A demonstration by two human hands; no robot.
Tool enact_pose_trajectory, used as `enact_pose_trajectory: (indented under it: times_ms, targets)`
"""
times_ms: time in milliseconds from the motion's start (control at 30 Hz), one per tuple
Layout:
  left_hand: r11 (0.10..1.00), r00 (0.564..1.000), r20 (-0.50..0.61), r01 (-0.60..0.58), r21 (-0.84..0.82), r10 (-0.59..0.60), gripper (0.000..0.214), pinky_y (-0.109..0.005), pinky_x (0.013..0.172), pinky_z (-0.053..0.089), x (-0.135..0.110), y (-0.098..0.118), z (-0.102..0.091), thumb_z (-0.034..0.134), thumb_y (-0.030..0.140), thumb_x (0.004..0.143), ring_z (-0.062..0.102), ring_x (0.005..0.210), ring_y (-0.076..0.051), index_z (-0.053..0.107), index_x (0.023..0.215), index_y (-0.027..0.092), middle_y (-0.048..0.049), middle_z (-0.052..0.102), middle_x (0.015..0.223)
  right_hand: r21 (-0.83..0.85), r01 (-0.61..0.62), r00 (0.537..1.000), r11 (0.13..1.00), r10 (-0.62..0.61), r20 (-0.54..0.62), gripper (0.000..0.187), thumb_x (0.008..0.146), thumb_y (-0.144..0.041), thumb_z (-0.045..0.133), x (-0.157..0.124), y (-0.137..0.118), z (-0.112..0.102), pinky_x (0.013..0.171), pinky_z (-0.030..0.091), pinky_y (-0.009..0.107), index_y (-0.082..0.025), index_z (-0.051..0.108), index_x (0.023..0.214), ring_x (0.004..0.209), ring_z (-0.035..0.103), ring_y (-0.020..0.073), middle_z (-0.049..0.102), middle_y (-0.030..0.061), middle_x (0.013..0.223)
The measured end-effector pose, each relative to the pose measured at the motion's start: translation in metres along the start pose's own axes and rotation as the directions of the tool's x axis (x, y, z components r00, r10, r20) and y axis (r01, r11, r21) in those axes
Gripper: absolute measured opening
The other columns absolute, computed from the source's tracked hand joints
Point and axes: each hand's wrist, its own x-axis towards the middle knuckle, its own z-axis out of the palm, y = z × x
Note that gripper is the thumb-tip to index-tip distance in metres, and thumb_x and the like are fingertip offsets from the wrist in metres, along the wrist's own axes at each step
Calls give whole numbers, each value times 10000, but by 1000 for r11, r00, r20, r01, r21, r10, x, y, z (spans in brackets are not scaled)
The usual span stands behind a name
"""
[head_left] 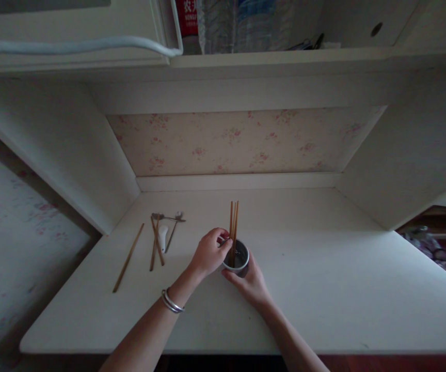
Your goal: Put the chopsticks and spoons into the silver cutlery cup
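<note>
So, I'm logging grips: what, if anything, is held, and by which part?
The right hand holds the cup by its outer side; the left hand is at the chopsticks, its grip unclear.

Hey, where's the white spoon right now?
In the head view, the white spoon lies on the tabletop left of the left hand, between the two crossed chopsticks and a slanting metal utensil.

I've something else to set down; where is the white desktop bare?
Free: the white desktop between the right hand and white right side panel; also its front-left corner, before the loose brown wooden chopsticks. Crowded: among those, the silver metal utensils and white spoon.
</note>
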Motion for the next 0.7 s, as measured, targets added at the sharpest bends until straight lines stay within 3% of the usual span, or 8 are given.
enact_pose_trajectory:
  times_ms: [100, 200, 333, 433, 600, 700]
  targets:
    - [996, 1000, 14, 27, -88, -26, 214, -298, 759, 531, -3, 0, -1, 589, 371, 863, 656, 828, -172, 627, 971, 190, -61, 689, 968, 8, 3, 1000, 1000, -3, 3, 764, 717, -303, 773, 0, -1, 0, 1061, 430, 473, -239, 429, 1396, 1247, 548, 291, 582, 105, 1350]
    - [954, 995, 35, 101, -283, -95, 279, -323, 863, 519, -13, -5, -3, 580, 359, 861, 656, 936, -185, 609, 1072, 179, -79, 685, 1049, 17, -7, 1000, 1000, 7, 6, 764, 715, -322, 780, 0, -1, -2, 1058, 430, 483, -244, 436, 1393, 1246, 549, 295, 584, 103, 1351]
    - [782, 982, 148, 180, -597, -113, 501, -370, 1063, 421, -36, -22, -4, 493, 157, 785, 553, 1231, -207, 539, 1280, 210, -75, 592, 1335, 49, -29, 999, 998, 28, 27, 741, 715, -364, 793, 2, -1, -4, 1038, 446, 491, -236, 466, 1367, 1221, 570, 300, 609, 109, 1320]
    - [695, 966, 258, 205, -689, -30, 750, -413, 1106, 385, -50, -32, -2, 478, 50, 654, 502, 1302, -241, 480, 1376, 251, -54, 503, 1450, 82, -61, 996, 995, 55, 67, 694, 723, -384, 790, 3, 0, -5, 1006, 474, 484, -232, 496, 1334, 1166, 609, 293, 647, 106, 1264]
    - [755, 963, 236, 58, -653, 129, 803, -447, 1137, 349, -56, -35, 11, 637, 33, 690, 482, 1322, -283, 412, 1435, 229, -114, 513, 1428, 51, -129, 984, 990, 121, 132, 643, 683, -375, 817, 5, 1, -13, 978, 494, 487, -213, 570, 1254, 1118, 639, 306, 689, 101, 1196]
    - [815, 973, 182, -12, -580, 144, 849, -453, 1137, 347, -53, -40, 23, 784, 122, 666, 502, 1297, -301, 415, 1427, 198, -150, 521, 1409, -34, -130, 973, 991, 134, 189, 607, 697, -380, 809, 6, 0, -24, 965, 501, 485, -206, 591, 1237, 1089, 651, 308, 703, 96, 1162]
